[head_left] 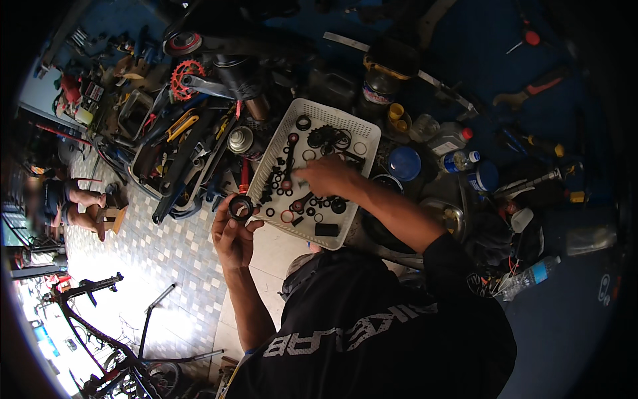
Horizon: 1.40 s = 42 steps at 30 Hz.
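A black ring-shaped part (240,207) is pinched in the left hand (232,233) at 9 o'clock of a white basket (292,116). The right hand (330,177) is curled over small parts inside; its grip cannot be told.

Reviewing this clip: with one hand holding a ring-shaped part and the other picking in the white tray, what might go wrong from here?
1. The black ring part sits only at the fingertips of the left hand, out past the tray's edge; it might slip to the tiled floor.
2. The white basket tray rests amid clutter and looks partly unsupported; the right hand pressing in it may tip it and scatter the small rings and seals.
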Tool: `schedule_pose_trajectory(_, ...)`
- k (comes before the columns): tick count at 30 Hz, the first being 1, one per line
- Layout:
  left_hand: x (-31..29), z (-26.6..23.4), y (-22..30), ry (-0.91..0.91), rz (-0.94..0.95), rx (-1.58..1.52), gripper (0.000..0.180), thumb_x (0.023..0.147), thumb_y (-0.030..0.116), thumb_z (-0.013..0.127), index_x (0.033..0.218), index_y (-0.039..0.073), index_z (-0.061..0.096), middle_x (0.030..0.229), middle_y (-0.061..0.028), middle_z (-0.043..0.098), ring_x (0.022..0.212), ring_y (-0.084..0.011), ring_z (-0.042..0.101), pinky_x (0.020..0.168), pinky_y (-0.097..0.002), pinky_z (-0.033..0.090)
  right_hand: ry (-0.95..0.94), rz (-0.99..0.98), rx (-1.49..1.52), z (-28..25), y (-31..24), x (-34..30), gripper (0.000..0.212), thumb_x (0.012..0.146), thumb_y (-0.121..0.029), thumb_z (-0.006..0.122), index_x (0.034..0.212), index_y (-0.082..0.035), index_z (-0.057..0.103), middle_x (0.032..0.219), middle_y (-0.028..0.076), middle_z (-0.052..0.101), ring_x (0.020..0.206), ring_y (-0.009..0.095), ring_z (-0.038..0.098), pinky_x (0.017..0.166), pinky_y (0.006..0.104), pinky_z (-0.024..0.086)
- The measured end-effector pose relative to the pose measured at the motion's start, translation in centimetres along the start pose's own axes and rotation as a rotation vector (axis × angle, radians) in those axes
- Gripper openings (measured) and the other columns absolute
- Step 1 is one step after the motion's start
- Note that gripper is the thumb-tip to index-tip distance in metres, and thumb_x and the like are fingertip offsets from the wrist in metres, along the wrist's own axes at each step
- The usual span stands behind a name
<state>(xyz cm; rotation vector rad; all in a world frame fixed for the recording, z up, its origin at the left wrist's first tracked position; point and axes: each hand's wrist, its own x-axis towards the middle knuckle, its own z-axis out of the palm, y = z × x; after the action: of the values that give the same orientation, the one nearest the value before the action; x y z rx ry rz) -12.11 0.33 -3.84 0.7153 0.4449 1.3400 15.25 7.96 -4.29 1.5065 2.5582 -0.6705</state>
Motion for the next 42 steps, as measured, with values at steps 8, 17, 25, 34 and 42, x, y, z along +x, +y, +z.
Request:
schedule_pose_trajectory(8,0.3,0.5,-0.7,0.009,-0.028,-0.041,0.056,0.095,0.011,0.065,0.143,-0.007,0.043,0.126,-0.0227,0.062,0.111,-0.0364,0.068,0.086,-0.0463,0.065,-0.055,0.037,0.009,-0.1,-2.0,-2.3,0.041,0.083,-0.009,0.059,0.123,-0.003,0.066,0.124,0.023,0.065,0.107,0.036,0.070,0.082,0.0505,0.058)
schedule_pose_trajectory(17,0.8,0.3,-0.9,-0.050,-0.062,-0.001,0.056,0.097,0.013,0.063,0.146,-0.003,0.041,0.130,-0.0206,0.062,0.115,-0.0347,0.067,0.089,-0.0455,0.064,0.273,0.126,-0.122,2.0,1.1,-1.7,0.043,0.082,-0.013,0.062,0.120,0.007,0.066,0.116,0.031,0.067,0.089,0.037,0.073,0.073,0.0482,0.059)
schedule_pose_trajectory(25,1.1,0.3,-1.4,-0.046,-0.070,-0.017,0.053,0.097,0.012,0.063,0.144,-0.003,0.043,0.130,-0.0204,0.062,0.115,-0.0361,0.067,0.088,-0.0461,0.064,0.218,0.189,0.146,0.7,1.8,0.2,0.046,0.090,-0.033,0.066,0.127,-0.006,0.063,0.119,0.020,0.065,0.102,0.038,0.071,0.085,0.0516,0.058)
schedule_pose_trajectory(34,1.0,0.9,-1.6,-0.012,-0.054,-0.029,0.053,0.096,0.009,0.062,0.143,-0.007,0.043,0.125,-0.0227,0.063,0.112,-0.0361,0.068,0.086,-0.0462,0.065,0.381,0.103,0.001,2.8,0.6,1.6,0.040,0.082,-0.009,0.059,0.116,0.012,0.063,0.111,0.032,0.065,0.084,0.037,0.073,0.067,0.0451,0.060)
schedule_pose_trajectory(42,1.1,0.8,-1.8,-0.013,-0.081,-0.025,0.053,0.096,0.009,0.061,0.144,-0.007,0.043,0.125,-0.0224,0.062,0.111,-0.0348,0.067,0.087,-0.0462,0.065,0.141,0.044,-0.033,3.4,-4.0,-1.6,0.048,0.083,-0.017,0.066,0.125,0.007,0.061,0.130,0.029,0.058,0.085,0.036,0.074,0.064,0.0446,0.061)
